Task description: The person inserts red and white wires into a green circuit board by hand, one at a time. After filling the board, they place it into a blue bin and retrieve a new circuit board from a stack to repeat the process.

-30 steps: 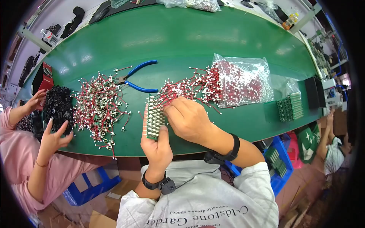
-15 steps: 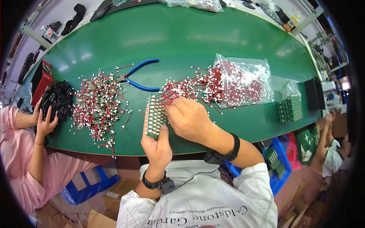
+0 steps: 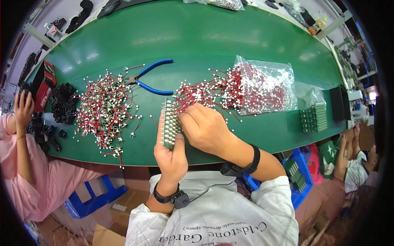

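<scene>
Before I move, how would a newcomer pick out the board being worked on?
Start at the near edge of the green table and find the wearer's left hand. It holds a narrow green board studded with rows of pale parts. Unlike the similar boards grouped near the table's right end, this one is in hand.
</scene>
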